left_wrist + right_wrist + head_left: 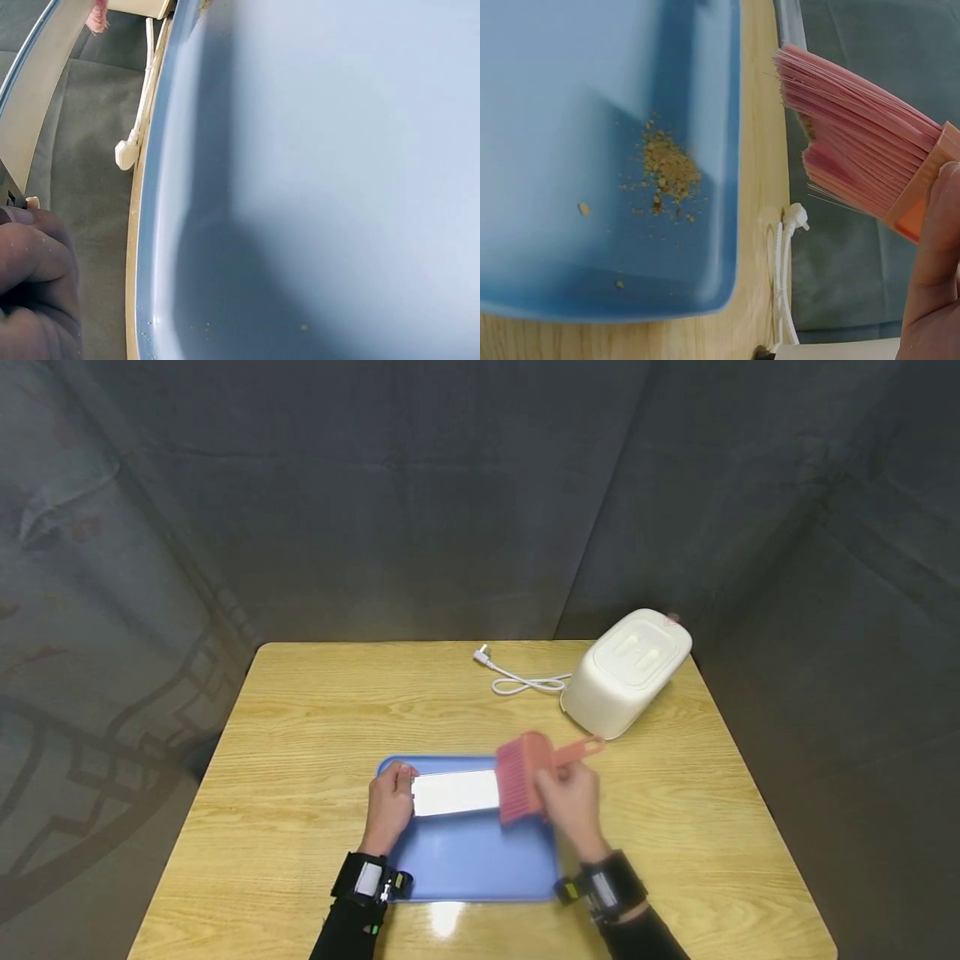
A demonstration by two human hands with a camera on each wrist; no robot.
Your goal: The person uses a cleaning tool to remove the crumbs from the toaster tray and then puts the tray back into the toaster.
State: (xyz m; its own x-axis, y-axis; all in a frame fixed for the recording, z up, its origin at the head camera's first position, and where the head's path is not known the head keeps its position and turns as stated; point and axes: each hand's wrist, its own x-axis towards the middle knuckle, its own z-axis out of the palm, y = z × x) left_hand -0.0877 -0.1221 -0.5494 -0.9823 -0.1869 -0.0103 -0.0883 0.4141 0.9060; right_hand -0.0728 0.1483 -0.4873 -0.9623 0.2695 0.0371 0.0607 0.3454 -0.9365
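Observation:
Over the blue tray (487, 860), my left hand (390, 802) pinches one end of a flat whitish crumb tray (453, 793). In the left wrist view, the curled fingers (37, 255) hold its near end. My right hand (573, 802) grips a pink brush (525, 777) with a looped handle; its bristles meet or overlap the crumb tray's right end. The right wrist view shows the bristles (855, 127) and a thumb on the brush's base. A small heap of brown crumbs (667, 169) lies in a corner of the blue tray, with a few loose bits around.
A cream toaster (626, 672) lies on its side at the table's back right. Its white cord and plug (482, 654) stretch out to the left. The wooden table (300, 735) ends at a grey cloth backdrop (412, 527).

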